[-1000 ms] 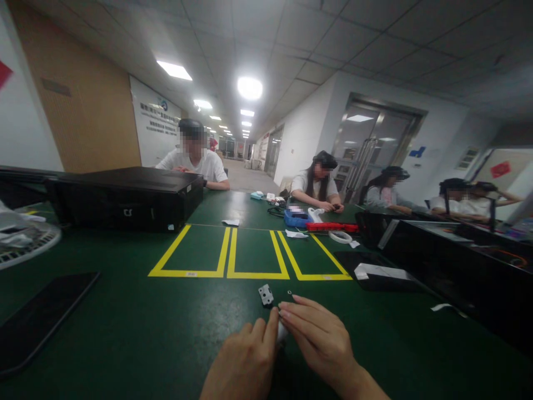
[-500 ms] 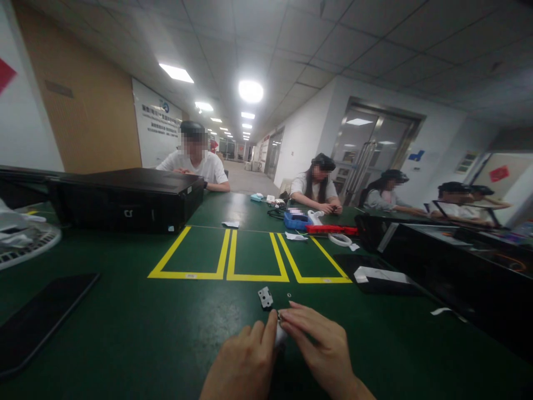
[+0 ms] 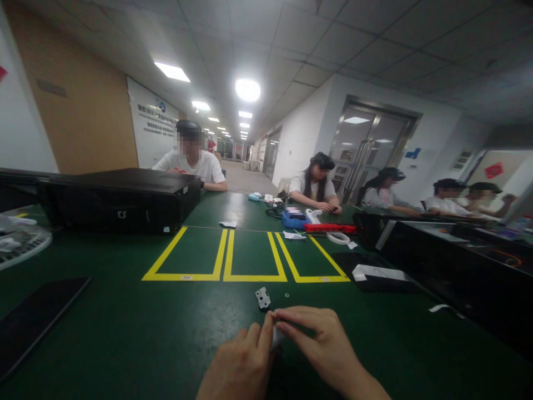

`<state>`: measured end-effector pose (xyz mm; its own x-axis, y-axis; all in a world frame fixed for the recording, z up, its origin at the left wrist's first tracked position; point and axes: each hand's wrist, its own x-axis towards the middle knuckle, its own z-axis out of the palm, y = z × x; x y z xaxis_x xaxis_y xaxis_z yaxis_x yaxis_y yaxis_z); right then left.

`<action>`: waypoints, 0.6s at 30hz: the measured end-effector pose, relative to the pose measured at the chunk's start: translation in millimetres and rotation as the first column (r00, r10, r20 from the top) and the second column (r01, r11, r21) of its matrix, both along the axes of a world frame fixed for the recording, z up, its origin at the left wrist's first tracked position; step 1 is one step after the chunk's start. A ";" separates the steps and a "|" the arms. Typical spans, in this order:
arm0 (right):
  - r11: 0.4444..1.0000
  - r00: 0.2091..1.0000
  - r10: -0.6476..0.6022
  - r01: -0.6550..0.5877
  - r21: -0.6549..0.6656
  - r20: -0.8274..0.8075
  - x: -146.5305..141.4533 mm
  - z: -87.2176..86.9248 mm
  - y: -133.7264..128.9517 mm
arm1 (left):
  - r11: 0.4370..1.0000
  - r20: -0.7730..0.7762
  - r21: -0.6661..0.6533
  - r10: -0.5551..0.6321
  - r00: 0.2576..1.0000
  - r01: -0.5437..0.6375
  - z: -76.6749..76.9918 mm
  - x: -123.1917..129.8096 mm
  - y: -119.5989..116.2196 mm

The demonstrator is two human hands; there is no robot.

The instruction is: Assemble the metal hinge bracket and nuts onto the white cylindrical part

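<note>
Currently pinching: left hand [image 3: 237, 366] and right hand [image 3: 320, 341] closed on small white part [image 3: 277, 336], partly hidden by fingers. Small white perforated bracket [image 3: 262, 298] lies just ahead on green bench mat [image 3: 125, 328], tiny ring [image 3: 286, 295] beside. Step appears to be close fingerwork; next move seemingly calls for bracket.

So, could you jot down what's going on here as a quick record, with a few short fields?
Left hand: left hand, fingers closed around a small white piece
Right hand: right hand, fingertips pinching the same piece
Nearest things: a small grey plate with holes and a tiny ring
Surface: green table marked with yellow tape boxes
Also there: black case
People nearby: a co-worker in a white shirt across the table
</note>
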<state>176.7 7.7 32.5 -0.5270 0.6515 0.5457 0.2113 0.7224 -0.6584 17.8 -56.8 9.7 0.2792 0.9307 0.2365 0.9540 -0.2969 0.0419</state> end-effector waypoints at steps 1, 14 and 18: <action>0.999 1.000 0.026 -0.026 -0.040 0.017 1.3 4.8 -1.0 | 1.000 -0.015 0.013 -0.006 1.000 0.006 -0.9 -0.1 -0.1; 0.989 0.896 0.129 -0.088 -0.115 0.426 20.1 46.0 -13.7 | 0.964 -0.227 0.234 -0.071 0.971 0.125 -3.7 6.6 -4.7; 0.999 0.826 -0.007 0.030 -0.032 0.564 16.3 47.6 -17.7 | 0.952 -0.251 0.259 -0.100 0.963 0.166 -5.6 4.6 -3.3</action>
